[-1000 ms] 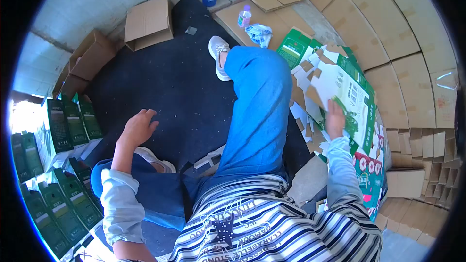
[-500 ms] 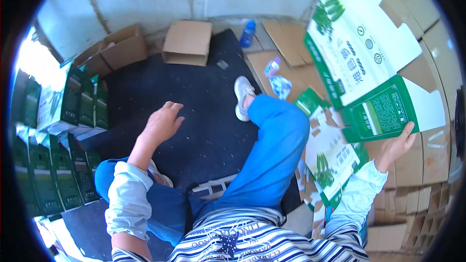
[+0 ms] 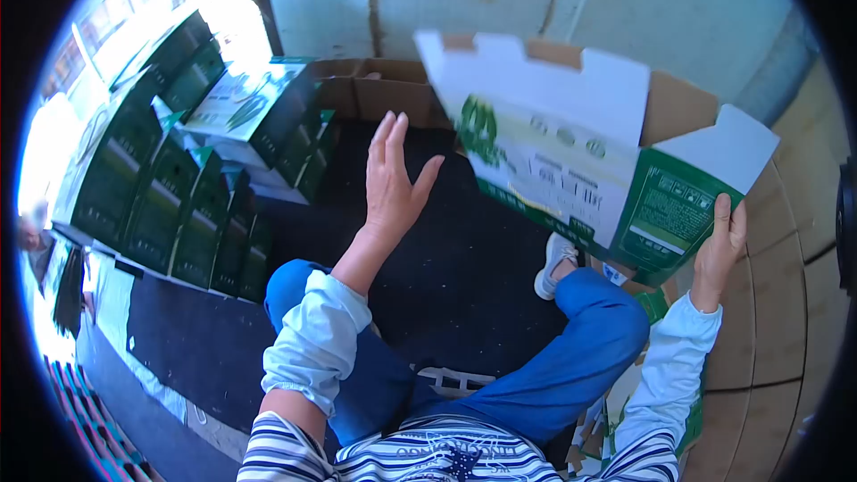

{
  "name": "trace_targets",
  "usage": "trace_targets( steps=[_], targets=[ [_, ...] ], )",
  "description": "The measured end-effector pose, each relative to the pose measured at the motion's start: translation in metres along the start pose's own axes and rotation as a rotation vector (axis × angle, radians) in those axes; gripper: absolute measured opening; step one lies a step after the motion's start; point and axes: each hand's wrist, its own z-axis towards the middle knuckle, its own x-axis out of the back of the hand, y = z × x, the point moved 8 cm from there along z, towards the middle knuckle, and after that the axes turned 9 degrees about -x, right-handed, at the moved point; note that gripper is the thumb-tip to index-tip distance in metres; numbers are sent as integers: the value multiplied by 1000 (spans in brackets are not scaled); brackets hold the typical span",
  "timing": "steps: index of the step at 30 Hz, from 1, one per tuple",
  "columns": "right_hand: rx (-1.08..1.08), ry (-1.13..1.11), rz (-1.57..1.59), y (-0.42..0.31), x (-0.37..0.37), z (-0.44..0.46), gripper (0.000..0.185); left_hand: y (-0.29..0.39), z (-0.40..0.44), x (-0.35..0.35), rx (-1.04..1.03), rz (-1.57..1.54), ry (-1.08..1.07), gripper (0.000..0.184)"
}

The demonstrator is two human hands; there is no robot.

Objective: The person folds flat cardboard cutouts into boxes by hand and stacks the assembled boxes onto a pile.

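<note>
A green and white printed carton sheet (image 3: 553, 152) is held up in front of me, with its flaps along the top. My right hand (image 3: 719, 250) grips its green right end, thumb and fingers closed on the edge. Raised left of the sheet is my left hand (image 3: 393, 183), fingers apart and holding nothing. A gap separates it from the carton. More flat green and white carton pieces (image 3: 692, 424) lie beside my right leg, partly hidden by my sleeve.
Green cartons (image 3: 192, 205) stand in rows at the left. An open brown box (image 3: 393, 89) is by the back wall. Brown cartons (image 3: 777, 303) are stacked along the right side. At the far left edge, another person (image 3: 36, 245) is partly visible. A black mat (image 3: 455, 277) covers the floor.
The view has turned left. My right hand has picked up a carton sheet from the pile and brought it in front of me. My left hand has risen, its fingers spread.
</note>
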Motion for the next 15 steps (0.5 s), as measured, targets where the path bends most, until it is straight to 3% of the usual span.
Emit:
trace_targets(
  steps=[3, 5, 7, 9, 10, 12, 15],
  targets=[
    [-44, -171, -81, 1, -32, -5, 30, 1, 16, 31, -51, -19, 67, 68],
    [-95, -294, -181, 2, -45, -12, 28, 3, 18, 23, -165, -217, -159, 62],
    [-96, -443, -241, 5, -61, -15, 24, 11, 3, 4, -109, -484, -417, 43],
    [-105, -551, -277, 8, -79, -15, 20, 17, -27, -15, 242, -772, -792, 35],
    [-114, -582, -282, 9, -90, -15, 19, 28, -31, -17, 52, -782, -799, 31],
    [-121, -643, -321, 14, -111, -10, 20, 29, -45, -25, 100, -740, -889, 26],
    [35, -514, -345, 25, -138, 0, 23, 24, -53, -30, 208, -663, -953, 25]
  ],
)
